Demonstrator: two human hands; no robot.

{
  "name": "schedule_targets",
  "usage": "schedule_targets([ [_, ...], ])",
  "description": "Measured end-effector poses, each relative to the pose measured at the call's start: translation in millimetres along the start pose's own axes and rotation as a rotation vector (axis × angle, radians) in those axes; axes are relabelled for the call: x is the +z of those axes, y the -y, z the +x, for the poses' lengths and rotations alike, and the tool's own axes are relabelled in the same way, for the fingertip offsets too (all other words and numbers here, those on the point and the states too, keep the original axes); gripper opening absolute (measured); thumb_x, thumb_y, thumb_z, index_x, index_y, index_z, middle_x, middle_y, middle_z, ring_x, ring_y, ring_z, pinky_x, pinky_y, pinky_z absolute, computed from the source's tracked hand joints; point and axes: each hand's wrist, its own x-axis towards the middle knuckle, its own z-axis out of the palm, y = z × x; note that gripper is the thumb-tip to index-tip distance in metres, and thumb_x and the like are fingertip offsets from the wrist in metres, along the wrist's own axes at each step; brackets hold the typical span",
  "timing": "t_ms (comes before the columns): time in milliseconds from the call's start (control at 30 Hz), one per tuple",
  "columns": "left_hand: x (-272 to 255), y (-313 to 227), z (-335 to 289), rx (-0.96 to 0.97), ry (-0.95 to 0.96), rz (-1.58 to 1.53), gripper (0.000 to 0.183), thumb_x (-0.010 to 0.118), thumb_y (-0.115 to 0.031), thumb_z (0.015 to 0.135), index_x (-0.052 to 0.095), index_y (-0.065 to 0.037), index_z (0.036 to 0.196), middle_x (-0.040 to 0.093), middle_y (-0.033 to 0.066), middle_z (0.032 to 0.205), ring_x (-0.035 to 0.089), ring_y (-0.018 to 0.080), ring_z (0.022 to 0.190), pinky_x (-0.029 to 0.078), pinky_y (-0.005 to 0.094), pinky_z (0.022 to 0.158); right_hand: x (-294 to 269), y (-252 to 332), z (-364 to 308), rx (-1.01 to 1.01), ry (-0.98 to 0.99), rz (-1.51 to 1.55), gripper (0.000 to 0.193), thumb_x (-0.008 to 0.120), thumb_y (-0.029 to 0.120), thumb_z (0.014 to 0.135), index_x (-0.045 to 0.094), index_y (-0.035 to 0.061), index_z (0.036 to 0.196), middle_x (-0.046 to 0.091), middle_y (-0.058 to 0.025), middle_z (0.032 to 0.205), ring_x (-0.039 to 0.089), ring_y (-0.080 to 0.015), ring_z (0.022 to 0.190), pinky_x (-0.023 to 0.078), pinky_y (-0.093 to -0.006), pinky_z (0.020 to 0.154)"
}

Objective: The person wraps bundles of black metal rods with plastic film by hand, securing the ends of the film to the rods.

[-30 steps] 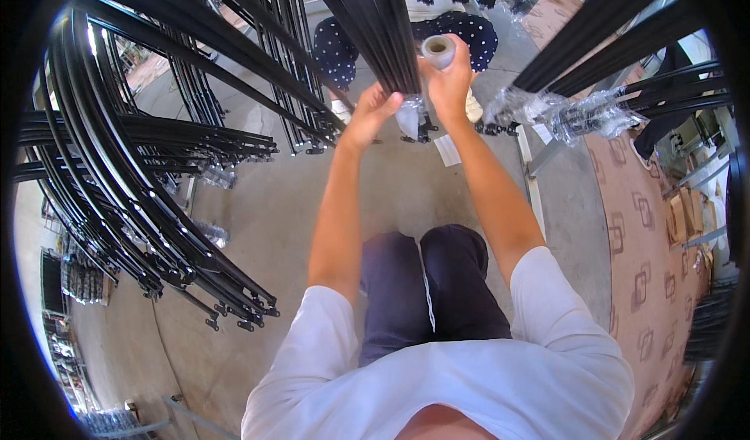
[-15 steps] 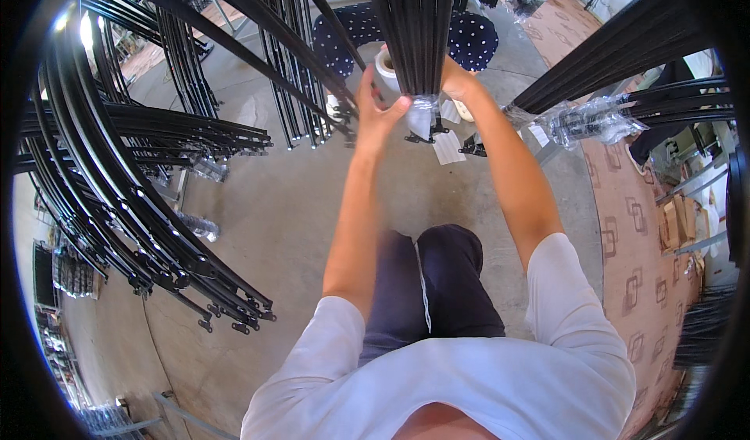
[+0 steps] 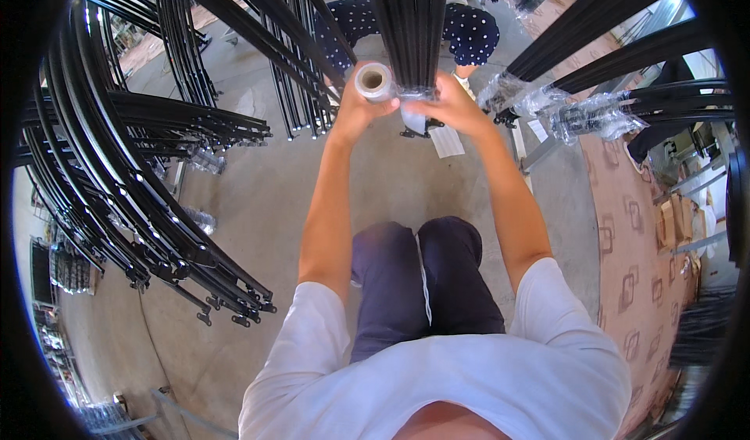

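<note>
My left hand (image 3: 358, 116) is closed around a roll of clear stretch film (image 3: 381, 93), its open core facing up, just left of a hanging bundle of black metal rods (image 3: 404, 30). Around the bundle's lower end is a clear film wrap (image 3: 413, 116), with a loose-looking piece below it. My right hand (image 3: 455, 110) grips that end from the right side, thumb across the front of the film. Its other fingers are hidden behind the rods.
Curved black rods (image 3: 129, 174) hang at the left. Film-wrapped rod bundles (image 3: 590, 118) jut in from the right. Across from me is a person in dotted clothing (image 3: 471, 37). A paper sheet (image 3: 448, 142) lies on the concrete floor (image 3: 258, 198) beneath the bundle.
The film roll has come from behind the bundle to its front left, now in my left hand. My right hand has moved from behind the rods to their wrapped end.
</note>
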Motion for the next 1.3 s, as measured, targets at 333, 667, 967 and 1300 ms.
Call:
schedule_targets([
  [333, 6.9, 13.6, -11.9, 0.107, -0.077, 0.047, 0.059, 0.076, -0.01, 0.059, 0.046, -0.003, 0.109, 0.05, 0.0024, 0.099, 0.048, 0.0133, 0.093, 0.038, 0.0263, 0.083, 0.0, -8.4, 7.1, -0.017, -0.228, -0.008, 0.023, 0.071, 0.01, 0.068, 0.06, -0.0024, 0.084, 0.061, -0.0019, 0.073, 0.051, -0.0056, 0.066, 0.043, -0.0242, 0.061],
  [667, -15.1, 6.4, 2.1, -0.023, 0.168, -0.105, 0.057, 0.077, -0.012, 0.055, 0.049, -0.005, 0.105, 0.05, 0.0027, 0.104, 0.048, 0.0123, 0.098, 0.038, 0.0269, 0.085, 1.2, -8.8, 9.7, 0.029, -0.381, -0.019, 0.022, 0.075, 0.008, 0.062, 0.062, -0.0012, 0.077, 0.062, -0.0028, 0.068, 0.053, -0.0064, 0.062, 0.043, -0.0236, 0.056],
  [967, 24.1, -13.7, -43.9, 0.031, 0.247, 0.281, 0.056, 0.074, -0.002, 0.058, 0.051, -0.003, 0.109, 0.048, 0.0028, 0.1, 0.048, 0.0142, 0.097, 0.04, 0.0283, 0.083, 0.2, -21.0, -2.9, 0.082, -0.362, 0.144, 0.036, 0.07, 0.013, 0.068, 0.055, -0.0004, 0.099, 0.059, -0.0086, 0.095, 0.054, -0.0109, 0.085, 0.042, -0.025, 0.071],
  [1300, 59.1, -20.7, -53.4, 0.254, 0.218, 0.553, 0.052, 0.058, 0.009, 0.066, 0.047, -0.002, 0.116, 0.048, 0.01, 0.1, 0.05, 0.0233, 0.095, 0.04, 0.0285, 0.082, 54.9, -15.6, -81.7, 0.141, -0.637, 0.3, 0.067, 0.075, 0.013, 0.059, 0.037, 0.0057, 0.113, 0.047, -0.0065, 0.105, 0.043, -0.0165, 0.109, 0.037, -0.0292, 0.088],
])
